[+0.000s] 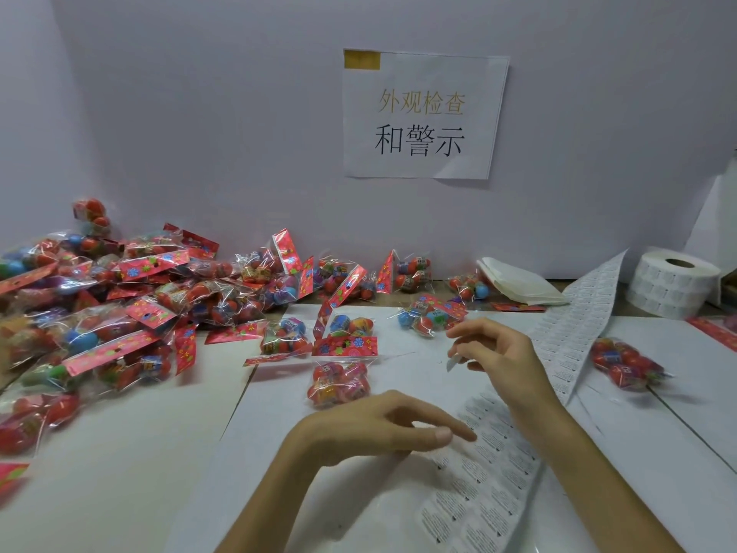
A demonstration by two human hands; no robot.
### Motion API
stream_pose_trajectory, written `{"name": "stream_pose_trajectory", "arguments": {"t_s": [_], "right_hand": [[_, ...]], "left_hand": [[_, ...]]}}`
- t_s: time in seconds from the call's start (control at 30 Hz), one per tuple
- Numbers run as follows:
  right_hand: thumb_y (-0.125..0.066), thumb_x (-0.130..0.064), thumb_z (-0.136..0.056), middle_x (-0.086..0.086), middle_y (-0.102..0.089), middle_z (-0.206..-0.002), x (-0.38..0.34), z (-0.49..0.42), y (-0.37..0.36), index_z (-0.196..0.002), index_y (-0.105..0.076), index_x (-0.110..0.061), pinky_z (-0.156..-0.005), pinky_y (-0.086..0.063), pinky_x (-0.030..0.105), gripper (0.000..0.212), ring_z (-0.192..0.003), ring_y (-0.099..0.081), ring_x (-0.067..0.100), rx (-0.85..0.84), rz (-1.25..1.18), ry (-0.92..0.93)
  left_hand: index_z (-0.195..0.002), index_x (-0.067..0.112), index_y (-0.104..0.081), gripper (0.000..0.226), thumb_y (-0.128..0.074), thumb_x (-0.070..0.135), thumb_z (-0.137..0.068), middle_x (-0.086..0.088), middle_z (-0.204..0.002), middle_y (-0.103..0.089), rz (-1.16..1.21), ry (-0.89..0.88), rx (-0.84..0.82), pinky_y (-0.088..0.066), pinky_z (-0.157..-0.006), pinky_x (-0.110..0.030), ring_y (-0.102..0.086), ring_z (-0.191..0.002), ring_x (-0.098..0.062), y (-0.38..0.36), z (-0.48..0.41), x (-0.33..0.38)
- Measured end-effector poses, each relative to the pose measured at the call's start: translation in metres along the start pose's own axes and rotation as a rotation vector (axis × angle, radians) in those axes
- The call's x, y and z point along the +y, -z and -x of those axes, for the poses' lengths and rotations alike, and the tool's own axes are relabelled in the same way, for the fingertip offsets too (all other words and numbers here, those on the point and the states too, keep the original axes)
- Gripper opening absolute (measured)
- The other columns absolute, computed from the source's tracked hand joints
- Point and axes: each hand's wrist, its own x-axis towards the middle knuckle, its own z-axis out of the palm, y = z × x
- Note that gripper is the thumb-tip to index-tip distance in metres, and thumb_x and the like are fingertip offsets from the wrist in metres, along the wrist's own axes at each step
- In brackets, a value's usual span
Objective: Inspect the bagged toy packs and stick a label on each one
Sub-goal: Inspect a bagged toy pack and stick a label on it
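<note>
Label strip (482,484): my left hand (379,429), fingers flat, pins it for peeling.
Right hand (498,353): pinches one label (452,364), probably for the nearest pack (339,383).

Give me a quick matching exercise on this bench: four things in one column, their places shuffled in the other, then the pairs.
1 label roll
2 peeled label
3 paper sign
4 pack pile

A back wall
B left side of table
C far right of table
D pinched by right hand

Pairs: 1-C, 2-D, 3-A, 4-B

Pack heap (119,297) left, label roll (674,289) far right, sign (422,113) behind.
</note>
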Motion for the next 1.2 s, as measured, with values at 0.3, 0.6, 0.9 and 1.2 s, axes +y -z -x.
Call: {"name": "stream_pose_trajectory", "arguments": {"t_s": [0.3, 0.6, 0.9, 1.2], "right_hand": [[-0.071, -0.009, -0.092, -0.004, -0.074, -0.079, 0.006, 0.003, -0.009, -0.091, -0.076, -0.022, -0.070, -0.056, 0.020, 0.014, -0.074, -0.069, 0.009, -0.047, 0.089, 0.103], [-0.079, -0.012, -0.085, -0.001, -0.069, -0.065, 0.007, 0.015, -0.023, -0.083, -0.072, -0.025, -0.068, -0.058, 0.035, 0.015, -0.064, -0.067, 0.014, -0.036, 0.232, 0.212], [-0.076, -0.017, -0.089, -0.016, -0.071, -0.082, 0.009, 0.016, -0.028, -0.087, -0.072, -0.029, -0.066, -0.051, 0.013, 0.013, -0.079, -0.067, 0.004, 0.038, 0.270, 0.308], [-0.066, -0.023, -0.096, 0.006, -0.075, -0.082, 0.005, 0.007, -0.019, -0.093, -0.074, -0.011, -0.071, -0.054, 0.028, 0.015, -0.075, -0.070, 0.019, -0.118, -0.034, 0.067]], "left_hand": [[-0.095, 0.028, -0.072, 0.027, -0.063, 0.054, -0.095, 0.003, -0.052, -0.058, -0.060, -0.093, 0.629, -0.055, -0.063, -0.031, -0.053, -0.050, -0.011, -0.007, -0.012, -0.010], [-0.094, 0.017, -0.076, 0.023, -0.073, 0.040, -0.092, 0.006, -0.056, -0.064, -0.037, -0.080, 0.636, -0.045, -0.058, -0.016, -0.059, -0.053, -0.008, -0.006, -0.016, -0.011], [-0.084, 0.020, -0.077, 0.009, -0.078, 0.027, -0.089, -0.004, -0.066, -0.069, 0.119, -0.049, 0.619, -0.052, -0.062, -0.021, -0.062, -0.058, -0.013, 0.000, -0.014, -0.011], [-0.103, 0.019, -0.078, 0.013, -0.067, 0.019, -0.097, 0.001, -0.065, -0.071, 0.206, -0.065, 0.782, -0.049, -0.056, -0.020, -0.061, -0.057, -0.009, 0.004, -0.010, -0.008]]}}
